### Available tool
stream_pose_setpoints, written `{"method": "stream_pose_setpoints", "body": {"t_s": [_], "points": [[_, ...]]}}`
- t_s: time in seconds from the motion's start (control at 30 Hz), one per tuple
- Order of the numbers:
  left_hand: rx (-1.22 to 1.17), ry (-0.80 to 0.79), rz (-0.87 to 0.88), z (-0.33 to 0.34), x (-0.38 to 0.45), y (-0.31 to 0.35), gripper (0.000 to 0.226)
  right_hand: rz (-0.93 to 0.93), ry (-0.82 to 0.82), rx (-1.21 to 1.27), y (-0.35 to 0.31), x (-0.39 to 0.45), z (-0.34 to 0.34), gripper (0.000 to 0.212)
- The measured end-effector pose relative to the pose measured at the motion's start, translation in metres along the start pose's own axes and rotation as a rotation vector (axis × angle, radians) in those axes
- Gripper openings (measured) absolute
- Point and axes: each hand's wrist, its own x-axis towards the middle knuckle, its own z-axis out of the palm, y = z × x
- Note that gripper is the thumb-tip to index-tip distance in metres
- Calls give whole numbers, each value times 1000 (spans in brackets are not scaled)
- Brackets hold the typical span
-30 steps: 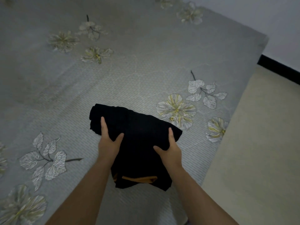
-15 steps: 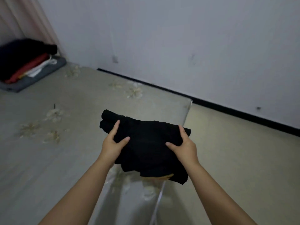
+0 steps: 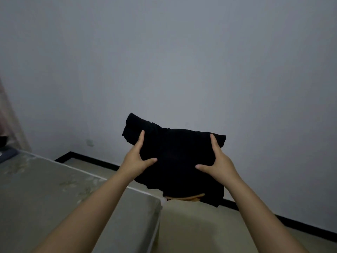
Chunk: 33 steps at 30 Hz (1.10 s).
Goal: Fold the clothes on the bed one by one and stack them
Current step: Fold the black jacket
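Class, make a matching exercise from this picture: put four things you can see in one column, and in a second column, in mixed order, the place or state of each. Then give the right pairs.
Things:
1. folded black garment
2. left hand
3. right hand
4. bed

Places or states:
A. lower left of the view, under the left forearm
B. grips the garment's right side
C. held up in the air in front of the wall
D. grips the garment's left side

Pairs: 1-C, 2-D, 3-B, 4-A

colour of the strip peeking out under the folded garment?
Orange-tan, a thin strip at the bottom edge of the folded black garment; head view.
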Motion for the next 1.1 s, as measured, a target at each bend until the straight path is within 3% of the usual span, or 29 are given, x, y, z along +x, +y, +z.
{"method": "stream_pose_setpoints", "body": {"t_s": [0.33,0.5,0.73,1.1], "points": [[-19,100,160,19,228,13,93,-140,66,-59,7,223,-60,105],[-11,168,139,14,339,-5,94,-176,55,-87,12,343,-58,105],[-28,313,50,6,447,-65,93,-276,-98,-60,45,500,-11,105],[172,793,-147,-57,546,-134,94,-592,-502,71,22,728,125,107]]}}
